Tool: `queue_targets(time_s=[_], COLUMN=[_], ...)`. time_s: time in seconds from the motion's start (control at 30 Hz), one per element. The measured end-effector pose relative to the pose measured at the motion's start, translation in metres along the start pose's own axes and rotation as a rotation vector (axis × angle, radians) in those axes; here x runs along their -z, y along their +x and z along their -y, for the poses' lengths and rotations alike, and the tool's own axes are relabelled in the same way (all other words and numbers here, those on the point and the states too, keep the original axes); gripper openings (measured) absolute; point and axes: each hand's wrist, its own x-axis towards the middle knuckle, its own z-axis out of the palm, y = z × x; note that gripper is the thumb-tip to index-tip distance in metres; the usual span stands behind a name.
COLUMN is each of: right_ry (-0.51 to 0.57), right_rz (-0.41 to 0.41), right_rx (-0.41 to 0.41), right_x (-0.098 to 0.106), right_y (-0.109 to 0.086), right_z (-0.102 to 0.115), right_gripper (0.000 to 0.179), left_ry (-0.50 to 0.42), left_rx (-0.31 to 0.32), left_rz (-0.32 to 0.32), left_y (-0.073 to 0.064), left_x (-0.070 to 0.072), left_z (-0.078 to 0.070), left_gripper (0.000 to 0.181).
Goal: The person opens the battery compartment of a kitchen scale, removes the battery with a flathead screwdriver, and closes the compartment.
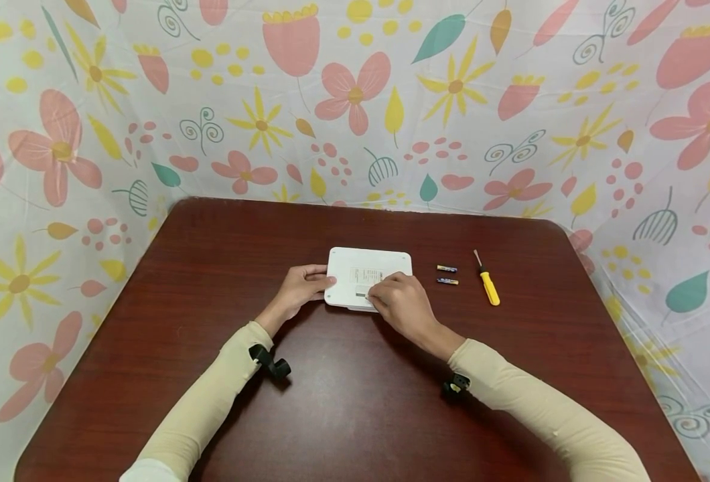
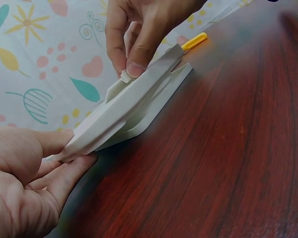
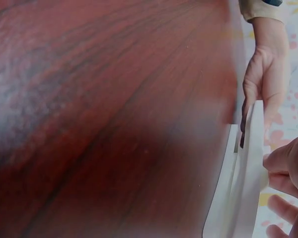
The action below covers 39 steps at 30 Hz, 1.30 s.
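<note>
A flat white device (image 1: 344,271) with rounded corners lies back side up, a printed label (image 1: 367,276) on it. My left hand (image 1: 297,289) grips its left edge, thumb on top and fingers beneath. Over the near part of the back, my right hand (image 1: 406,304) pinches a small white cover (image 2: 124,76) between thumb and forefinger, right at a small battery compartment (image 1: 361,290). The left wrist view shows the device tilted, with a second white panel (image 2: 156,106) spread out below it. In the right wrist view, the right fingers (image 3: 280,158) meet the device's upper face.
Two small AAA-looking batteries (image 1: 447,268) lie right of the device. Farther right is a screwdriver (image 1: 490,289) with a yellow handle. The dark wooden table (image 1: 343,402) ends at a flowered cloth (image 1: 343,134) behind and at both sides.
</note>
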Motion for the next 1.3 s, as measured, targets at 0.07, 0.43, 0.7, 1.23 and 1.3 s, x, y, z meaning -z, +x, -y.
queue_targets(time_s=[0.07,0.43,0.7,1.23,1.3], right_ry=[-0.005,0.032,0.047,0.108,0.112], right_rz=[-0.001,0.02,0.035,0.18,0.185], right_rx=[0.006,0.038,0.017,-0.18,-0.202], right_x=[0.0,0.003,0.004,0.004,0.004], right_y=[0.0,-0.001,-0.002,0.01,0.01], right_z=[0.0,-0.001,-0.006,-0.008,-0.008], right_gripper=[0.003,0.005,0.011,0.007,0.007], left_ry=[-0.002,0.007,0.01,-0.003,0.0], left_rx=[0.004,-0.002,0.01,0.0,0.004], left_rz=[0.001,0.011,0.008,0.023,0.024], left_y=[0.0,0.0,0.0,0.001,0.001], left_x=[0.0,0.0,0.001,0.0,0.0], left_z=[0.0,0.0,-0.001,0.0,-0.001], left_gripper=[0.045,0.045,0.045,0.046,0.045])
